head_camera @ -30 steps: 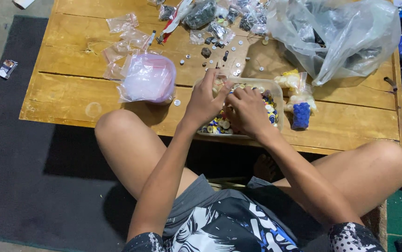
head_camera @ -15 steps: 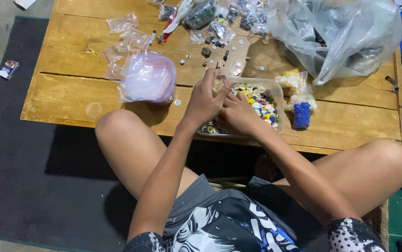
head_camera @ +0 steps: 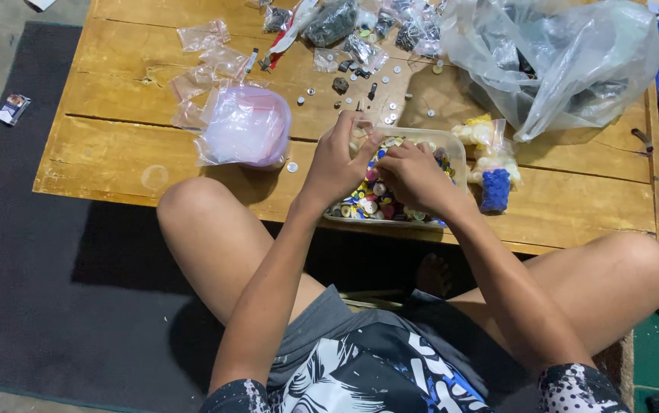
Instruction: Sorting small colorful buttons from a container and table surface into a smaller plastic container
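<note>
Both hands worked over the clear tub (head_camera: 452, 145) of mixed buttons at the table's (head_camera: 115, 153) near edge: left hand (head_camera: 341, 160) pinched something small, right hand (head_camera: 414, 176) curled in buttons, grip unclear. Risk: nudging the tub off.

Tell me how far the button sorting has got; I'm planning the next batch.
Done: a few filled small bags lie at the table's far edge. In hand: left hand and right hand pick in the tub of mixed buttons. Left: tub looks well filled; empty bags wait.
</note>
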